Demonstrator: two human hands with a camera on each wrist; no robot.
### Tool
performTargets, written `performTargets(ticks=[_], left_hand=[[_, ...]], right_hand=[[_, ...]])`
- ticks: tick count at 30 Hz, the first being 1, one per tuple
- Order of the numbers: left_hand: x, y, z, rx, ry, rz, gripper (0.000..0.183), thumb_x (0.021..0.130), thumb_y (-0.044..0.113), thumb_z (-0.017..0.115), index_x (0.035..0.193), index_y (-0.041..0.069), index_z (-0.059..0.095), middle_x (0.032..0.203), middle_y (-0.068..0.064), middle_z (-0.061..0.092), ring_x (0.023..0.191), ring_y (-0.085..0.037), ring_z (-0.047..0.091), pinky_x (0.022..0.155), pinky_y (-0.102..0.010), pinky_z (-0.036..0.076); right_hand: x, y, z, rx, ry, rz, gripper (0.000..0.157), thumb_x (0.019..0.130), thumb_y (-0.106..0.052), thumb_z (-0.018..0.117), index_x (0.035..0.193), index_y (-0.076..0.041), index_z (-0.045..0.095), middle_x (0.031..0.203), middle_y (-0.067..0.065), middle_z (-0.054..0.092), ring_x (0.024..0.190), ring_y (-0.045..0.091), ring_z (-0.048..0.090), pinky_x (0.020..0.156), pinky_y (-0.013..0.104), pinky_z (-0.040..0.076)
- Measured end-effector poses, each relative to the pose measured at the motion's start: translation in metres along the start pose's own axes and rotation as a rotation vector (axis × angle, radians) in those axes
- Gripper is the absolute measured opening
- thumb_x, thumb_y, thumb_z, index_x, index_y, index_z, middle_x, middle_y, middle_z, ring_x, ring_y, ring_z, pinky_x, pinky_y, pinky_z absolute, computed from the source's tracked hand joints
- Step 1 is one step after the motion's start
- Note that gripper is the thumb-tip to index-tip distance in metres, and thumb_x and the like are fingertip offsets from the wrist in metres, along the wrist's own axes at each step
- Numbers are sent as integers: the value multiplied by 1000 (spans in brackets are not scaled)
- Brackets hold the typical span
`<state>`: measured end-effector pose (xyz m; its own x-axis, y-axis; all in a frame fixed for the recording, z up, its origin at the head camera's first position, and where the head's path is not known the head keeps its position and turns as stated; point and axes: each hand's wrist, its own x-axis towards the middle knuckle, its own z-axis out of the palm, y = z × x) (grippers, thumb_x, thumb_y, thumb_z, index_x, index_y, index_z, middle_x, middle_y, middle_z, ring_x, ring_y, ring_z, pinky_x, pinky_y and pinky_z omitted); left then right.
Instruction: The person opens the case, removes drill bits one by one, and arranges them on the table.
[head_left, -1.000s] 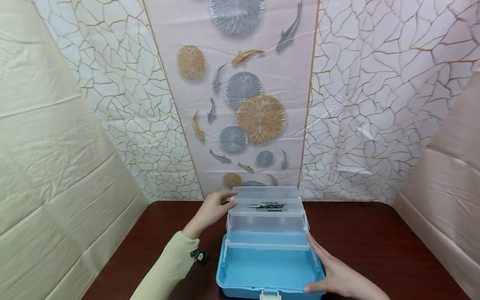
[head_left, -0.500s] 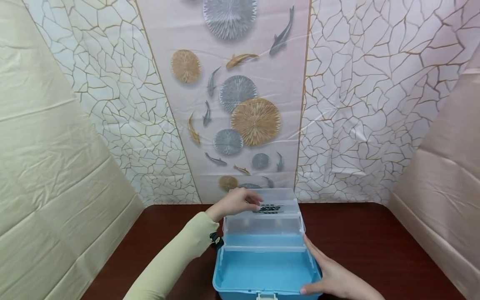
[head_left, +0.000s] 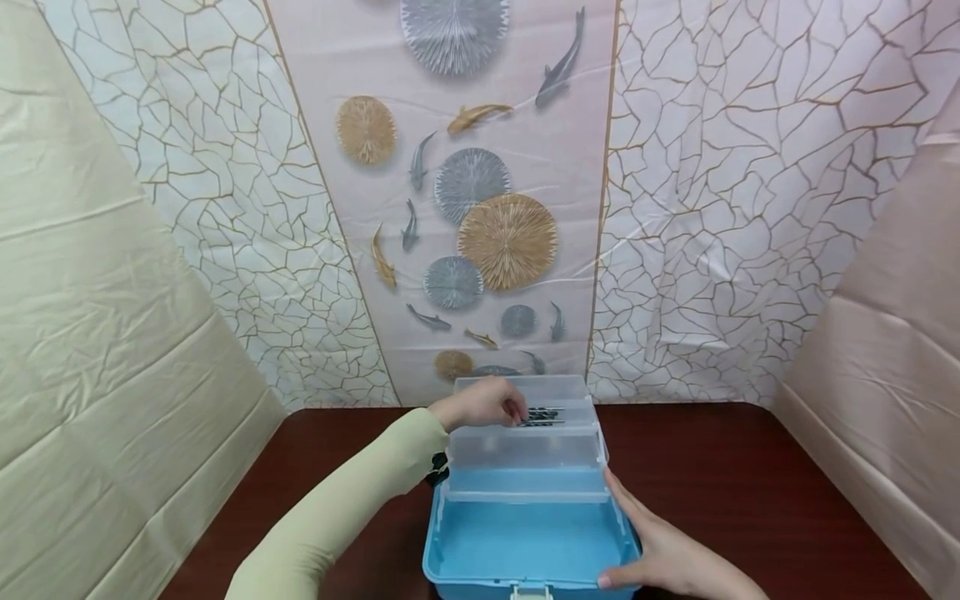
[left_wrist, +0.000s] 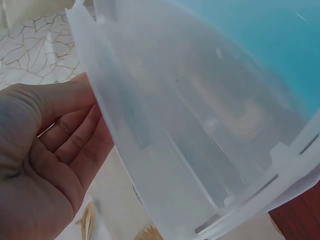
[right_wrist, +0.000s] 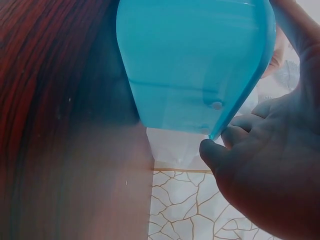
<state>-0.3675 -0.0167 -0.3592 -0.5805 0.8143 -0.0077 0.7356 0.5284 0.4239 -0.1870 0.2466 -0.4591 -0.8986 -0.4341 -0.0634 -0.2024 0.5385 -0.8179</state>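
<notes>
Blue rectangular plastic box (head_left: 532, 533) sits on dark red wooden table (head_left: 712, 483); translucent rectangular plastic trays (head_left: 525, 450) step up behind its main compartment. Slender dark metal drill bits (head_left: 545, 415) lie crosswise in upper tray. Left hand (head_left: 487, 402): over that tray, at bits' left end. Right hand (head_left: 652, 554): at box's right side. Patterned fabric backdrop (head_left: 675, 250): behind table.

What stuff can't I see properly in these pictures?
Left ends of the drill bits: head view, covered by the left hand.
Whether that hand pinches one: head view, the hand itself hides it; left wrist view, the cloudy tray does.
Front of the blue box: head view, cut off by the lower edge.
Black thing by the left sleeve: head view, too small to name.
</notes>
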Motion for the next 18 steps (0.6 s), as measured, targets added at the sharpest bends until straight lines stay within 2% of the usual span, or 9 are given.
performTargets(ticks=[7,18], left_hand=[[7,0,1,113,-32,32,12,86,4,64,91,12,72,85,6,66,75,0,58,67,-17,47],[12,5,8,263,21,31,11,88,9,63,92,14,71,84,9,63,76,-2,56,68,-16,45]], right_hand=[[0,-1,1,12,-5,7,119,73,-33,80,148,-27,-13,152,18,-9,133,43,3,94,72,11],[1,1,-1,53,-25,17,117,75,-29,79,148,-29,-13,151,18,-10,133,42,4,94,71,14]])
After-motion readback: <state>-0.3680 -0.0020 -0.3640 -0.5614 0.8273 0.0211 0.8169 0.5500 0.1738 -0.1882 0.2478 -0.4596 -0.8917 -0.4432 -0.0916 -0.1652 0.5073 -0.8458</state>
